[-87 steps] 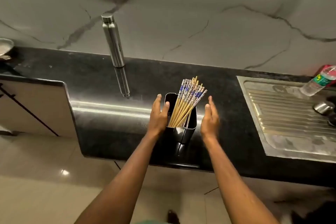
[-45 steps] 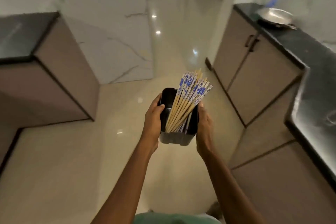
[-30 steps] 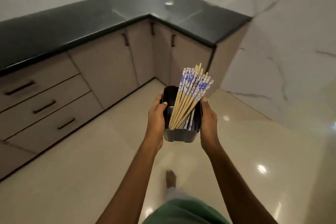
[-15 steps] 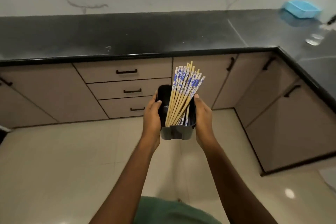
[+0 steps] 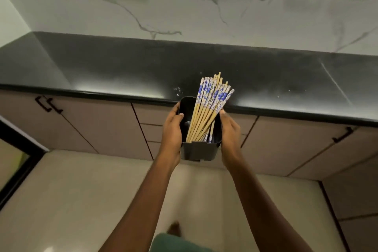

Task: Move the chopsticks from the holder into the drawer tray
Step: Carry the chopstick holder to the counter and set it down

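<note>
Fingers (image 5: 176, 109) of the left hand (image 5: 172, 131) curl round the holder (image 5: 199, 150) at its 9 o'clock wall, thumb hooked over the rim. The right hand (image 5: 230, 131) clasps the 3 o'clock wall the same way. Both hands likely grip it because the tall load is top-heavy, and support on two sides keeps the box level in mid-air. Chopsticks (image 5: 206, 116) stand inside, feet bunched toward 6 o'clock, patterned tops fanning out toward 1 o'clock past the rim. They lie between the two palms. Whether the right thumb tip touches the nearest stick, I cannot tell. The holder hangs before the counter (image 5: 122, 67), whose edge runs across at 12 o'clock, with closed drawers (image 5: 152, 132) at 9 o'clock behind it. No tray shows, so the transfer looks not yet begun.
</note>
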